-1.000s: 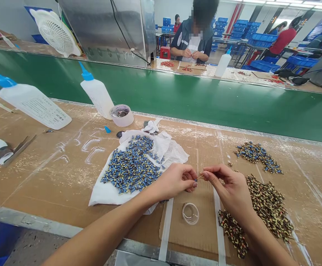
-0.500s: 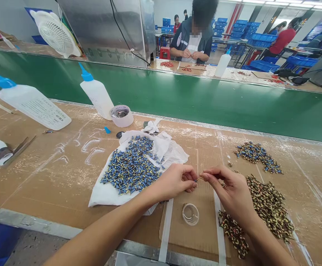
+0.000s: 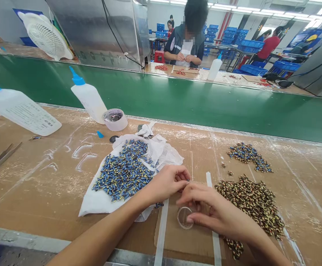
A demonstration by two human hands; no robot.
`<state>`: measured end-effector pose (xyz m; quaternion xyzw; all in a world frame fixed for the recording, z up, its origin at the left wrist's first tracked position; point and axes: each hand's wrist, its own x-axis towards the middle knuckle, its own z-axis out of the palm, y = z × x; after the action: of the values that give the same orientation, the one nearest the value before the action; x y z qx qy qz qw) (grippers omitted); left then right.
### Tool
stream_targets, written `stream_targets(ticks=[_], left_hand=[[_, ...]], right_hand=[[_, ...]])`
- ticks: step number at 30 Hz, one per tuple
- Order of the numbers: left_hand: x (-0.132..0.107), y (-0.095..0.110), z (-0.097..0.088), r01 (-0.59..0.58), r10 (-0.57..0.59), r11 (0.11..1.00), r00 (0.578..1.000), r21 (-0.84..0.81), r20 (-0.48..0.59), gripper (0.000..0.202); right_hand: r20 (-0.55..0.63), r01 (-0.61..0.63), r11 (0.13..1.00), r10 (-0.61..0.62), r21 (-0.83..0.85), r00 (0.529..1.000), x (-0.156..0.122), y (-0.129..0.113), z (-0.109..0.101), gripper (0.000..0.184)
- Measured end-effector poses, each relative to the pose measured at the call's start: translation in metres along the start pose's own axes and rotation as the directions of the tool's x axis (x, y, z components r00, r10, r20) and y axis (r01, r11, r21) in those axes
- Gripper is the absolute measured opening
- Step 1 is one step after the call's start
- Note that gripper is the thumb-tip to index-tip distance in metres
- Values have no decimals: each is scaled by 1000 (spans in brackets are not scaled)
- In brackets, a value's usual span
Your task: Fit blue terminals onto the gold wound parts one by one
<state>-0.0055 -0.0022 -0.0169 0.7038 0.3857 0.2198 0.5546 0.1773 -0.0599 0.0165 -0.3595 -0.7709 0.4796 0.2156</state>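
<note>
Holds the right hand (image 3: 213,207) at lower centre, slightly blurred, thumb (image 3: 201,219) spread apart from the loosely curled fingers (image 3: 192,190); cannot tell of anything tucked inside. Overlaps with that thumb a small clear cup (image 3: 179,219) on a piece of cardboard (image 3: 184,244); cannot tell touching from hovering. Pinches a tiny blue piece (image 3: 188,180) between the closed fingers of the left hand (image 3: 166,181), near the middle of the frame. At right, a heap of dark and yellow pieces (image 3: 252,205) on the brown counter (image 3: 47,195); left of centre, a heap of blue and yellow pieces (image 3: 124,168) on a white cloth (image 3: 94,203). Farther up on the right, another blue and yellow heap (image 3: 248,155). At left, two white bottles (image 3: 90,99) with blue tips, beside one a roll of tape (image 3: 116,124). Beyond, a green belt (image 3: 177,101) across the frame. At top centre, behind it, a co-worker (image 3: 177,47) with both hands close together near red pieces (image 3: 161,68); at upper left, a white fan (image 3: 46,35).
</note>
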Motion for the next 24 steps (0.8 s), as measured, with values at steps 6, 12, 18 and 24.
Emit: stream_targets(ticks=[6,12,18,24], left_hand=[[1,1,0,66,-65,997,998,-34,25,7],[2,3,0,72,-71,997,997,-19,28,7],[2,2,0,56,-55,998,998,-21,27,8],[0,3,1,61,-61,998,998,-31,-1,9]], right_hand=[[-615,-337,912,130,-234,778,-19,51,-62,23],[-665,-472,757,68,-451,743,-23,94,-82,28],[-645,-523,699,114,-488,755,-16,92,-73,22],[-685,-348,936,218,-56,696,-12,79,-66,19]])
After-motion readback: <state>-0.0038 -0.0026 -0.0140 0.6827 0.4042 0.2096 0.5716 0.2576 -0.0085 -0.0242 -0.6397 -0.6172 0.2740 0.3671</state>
